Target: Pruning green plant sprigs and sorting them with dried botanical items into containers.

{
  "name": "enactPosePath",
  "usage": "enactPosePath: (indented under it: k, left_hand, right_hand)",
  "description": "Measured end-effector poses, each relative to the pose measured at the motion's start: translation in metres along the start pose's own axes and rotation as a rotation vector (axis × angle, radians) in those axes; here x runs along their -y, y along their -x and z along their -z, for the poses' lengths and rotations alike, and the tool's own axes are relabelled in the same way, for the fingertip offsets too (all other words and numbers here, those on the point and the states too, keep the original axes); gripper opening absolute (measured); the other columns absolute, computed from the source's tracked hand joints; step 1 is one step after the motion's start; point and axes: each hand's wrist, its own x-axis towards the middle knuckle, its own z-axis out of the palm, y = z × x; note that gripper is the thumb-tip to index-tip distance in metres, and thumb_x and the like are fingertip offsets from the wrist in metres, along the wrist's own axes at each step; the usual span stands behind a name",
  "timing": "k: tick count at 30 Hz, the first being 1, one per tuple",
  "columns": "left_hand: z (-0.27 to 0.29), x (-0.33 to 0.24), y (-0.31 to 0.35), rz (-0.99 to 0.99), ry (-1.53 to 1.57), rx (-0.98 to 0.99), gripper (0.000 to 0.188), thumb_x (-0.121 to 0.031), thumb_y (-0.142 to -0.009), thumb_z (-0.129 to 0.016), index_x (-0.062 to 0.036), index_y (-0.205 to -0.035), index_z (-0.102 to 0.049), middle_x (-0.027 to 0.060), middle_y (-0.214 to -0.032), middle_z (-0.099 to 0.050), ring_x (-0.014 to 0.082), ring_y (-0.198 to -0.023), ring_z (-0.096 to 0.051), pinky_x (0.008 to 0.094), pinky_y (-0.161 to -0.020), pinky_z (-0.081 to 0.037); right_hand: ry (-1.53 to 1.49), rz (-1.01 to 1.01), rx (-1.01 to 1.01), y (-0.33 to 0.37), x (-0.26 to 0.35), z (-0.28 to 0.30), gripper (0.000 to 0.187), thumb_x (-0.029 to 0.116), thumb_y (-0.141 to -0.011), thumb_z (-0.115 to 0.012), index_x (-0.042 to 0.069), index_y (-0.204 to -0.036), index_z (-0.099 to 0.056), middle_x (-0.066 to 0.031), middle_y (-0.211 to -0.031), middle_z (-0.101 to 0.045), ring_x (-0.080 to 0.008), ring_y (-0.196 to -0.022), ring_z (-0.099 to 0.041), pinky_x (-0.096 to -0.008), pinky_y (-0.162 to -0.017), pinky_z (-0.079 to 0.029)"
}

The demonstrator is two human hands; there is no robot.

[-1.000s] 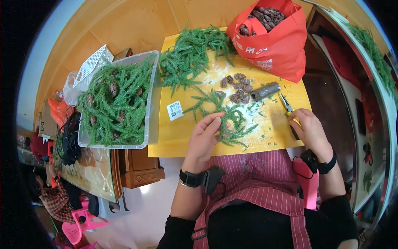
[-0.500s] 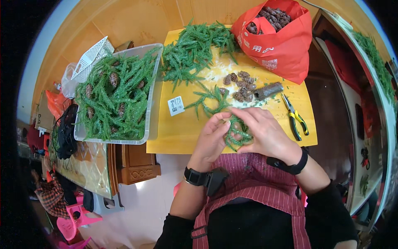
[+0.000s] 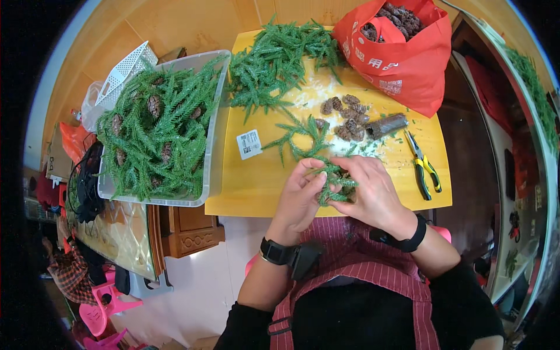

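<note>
Both of my hands are together over the near edge of the yellow board. Between them is an artificial pine sprig (image 3: 336, 185) whose green branches curl back toward the board's middle. My left hand (image 3: 301, 195) pinches its stem between thumb and fingers. My right hand (image 3: 373, 189) closes round the needle tips from the other side. Just beyond lie several small brown pine cones (image 3: 353, 125) and a dark brown roll (image 3: 387, 125). Pliers with yellow and black handles (image 3: 424, 169) rest to the right of my right hand. A white printed card (image 3: 249, 144) lies to the left.
A clear plastic bin (image 3: 216, 125) full of pine sprigs with cones stands at the left. Loose green sprigs (image 3: 280, 61) are heaped at the board's (image 3: 245, 186) back. A red bag (image 3: 402, 67) of pine cones stands back right. Another person (image 3: 73, 268) is at the far left.
The view has shifted slightly. My right hand's fingers have moved in closer round the sprig, and its needles are more bunched between my hands. My left hand keeps its pinch.
</note>
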Motion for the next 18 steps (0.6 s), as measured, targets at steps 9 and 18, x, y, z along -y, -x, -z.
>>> enactPosePath:
  k: [9,18]
  left_hand:
    - [0.0031,-0.0038,-0.0002,0.039,0.003,0.063,0.020,-0.002,-0.087,-0.048,-0.0054,-0.106,-0.044,0.0091,-0.094,-0.056,0.0155,-0.083,-0.056,0.0271,-0.072,-0.047]
    - [0.0070,-0.0054,-0.0004,0.103,-0.340,0.007,0.022,-0.004,-0.085,-0.051,-0.0050,-0.106,-0.045,0.0049,-0.092,-0.055,0.0100,-0.080,-0.053,0.0239,-0.070,-0.044]
  right_hand:
    - [0.058,0.057,0.006,-0.0045,-0.0048,0.0002,0.051,0.019,-0.056,-0.075,0.008,-0.099,-0.052,-0.0087,-0.086,-0.053,-0.0274,-0.085,-0.053,-0.0371,-0.079,-0.038]
    - [0.187,0.058,0.063,0.0018,-0.0096,-0.0005,0.057,0.018,-0.052,-0.077,0.010,-0.102,-0.051,-0.0086,-0.089,-0.051,-0.0266,-0.088,-0.051,-0.0369,-0.080,-0.035]
